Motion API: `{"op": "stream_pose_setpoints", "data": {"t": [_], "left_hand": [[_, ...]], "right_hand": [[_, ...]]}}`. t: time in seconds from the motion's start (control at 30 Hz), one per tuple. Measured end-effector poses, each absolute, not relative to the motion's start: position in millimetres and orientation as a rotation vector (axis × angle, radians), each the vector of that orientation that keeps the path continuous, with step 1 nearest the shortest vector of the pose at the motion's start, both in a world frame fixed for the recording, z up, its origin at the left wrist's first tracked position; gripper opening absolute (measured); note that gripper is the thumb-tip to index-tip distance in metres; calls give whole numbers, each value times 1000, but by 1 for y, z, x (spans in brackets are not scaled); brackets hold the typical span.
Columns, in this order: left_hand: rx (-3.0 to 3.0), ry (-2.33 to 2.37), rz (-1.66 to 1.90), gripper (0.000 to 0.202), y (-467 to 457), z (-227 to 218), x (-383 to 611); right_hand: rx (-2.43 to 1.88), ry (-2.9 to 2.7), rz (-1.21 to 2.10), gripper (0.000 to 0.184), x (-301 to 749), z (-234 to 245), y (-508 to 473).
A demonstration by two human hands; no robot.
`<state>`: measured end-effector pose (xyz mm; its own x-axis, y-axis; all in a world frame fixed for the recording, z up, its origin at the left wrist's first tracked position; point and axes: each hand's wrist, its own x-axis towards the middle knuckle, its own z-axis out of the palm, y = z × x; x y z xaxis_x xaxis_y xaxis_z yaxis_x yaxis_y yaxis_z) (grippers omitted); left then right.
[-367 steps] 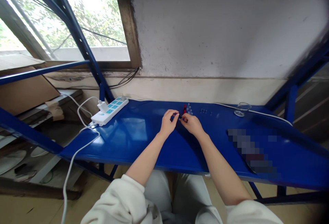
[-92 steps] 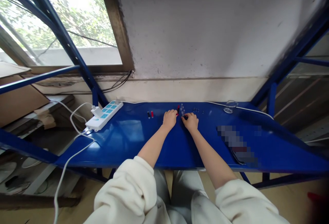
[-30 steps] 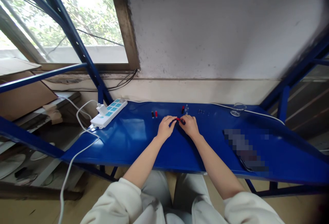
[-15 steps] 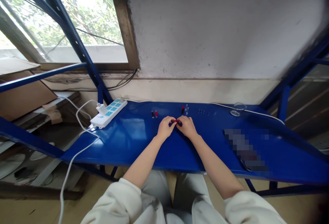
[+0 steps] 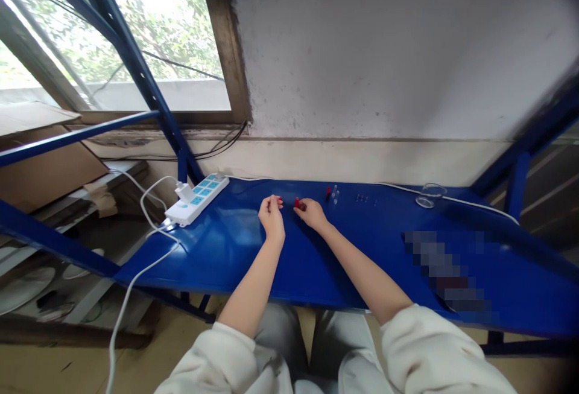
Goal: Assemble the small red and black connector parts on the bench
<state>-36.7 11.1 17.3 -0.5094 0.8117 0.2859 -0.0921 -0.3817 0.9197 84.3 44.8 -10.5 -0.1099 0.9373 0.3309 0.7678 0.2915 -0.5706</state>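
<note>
My right hand [image 5: 311, 214] pinches a small red cylindrical piece [image 5: 297, 202] upright at its fingertips, just above or on the blue table. To its left, my left hand [image 5: 271, 219] has its fingers drawn together; what they hold, if anything, is hidden. Another small red piece [image 5: 280, 200] shows right beside the left fingertips, and I cannot tell whether they touch it. Behind the right hand stands a red-and-black piece [image 5: 328, 193], with small clear tube-like parts [image 5: 335, 193] beside it.
Several tiny parts [image 5: 362, 198] lie farther right on the blue table [image 5: 217, 261]. A clear round dish [image 5: 424, 202] sits at the back right, near a white cable. A blurred-out flat object [image 5: 446, 273] lies at the right. A white power strip [image 5: 197, 200] is at the left.
My hands were together over one red piece and have come apart. The left hand has moved left to the standing black and red pieces; the right keeps a red piece. The view has shifted slightly.
</note>
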Motion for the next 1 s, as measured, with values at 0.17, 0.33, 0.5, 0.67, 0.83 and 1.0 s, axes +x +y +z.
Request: {"op": "stream_pose_setpoints", "data": {"t": [0.17,0.33,0.5,0.67,0.83,1.0], "left_hand": [[863,1193,1953,26,14,19,-40],[857,1191,1934,27,13,20,-41],[894,1201,1909,29,12,19,-40],[909,1205,1902,27,12,19,-39],[996,1226,1929,26,9,19,-39],[1557,1248,1829,22,-4,21,-27]], "right_hand": [[-1545,-1946,291,9,66,-10,54],[-1601,-1951,311,8,60,-11,55],[-1626,-1946,317,8,57,-12,57],[-1668,-1960,302,10,55,-10,56],[-1646,-1974,248,16,71,-2,46],[-1614,-1832,160,16,118,5,30]]}}
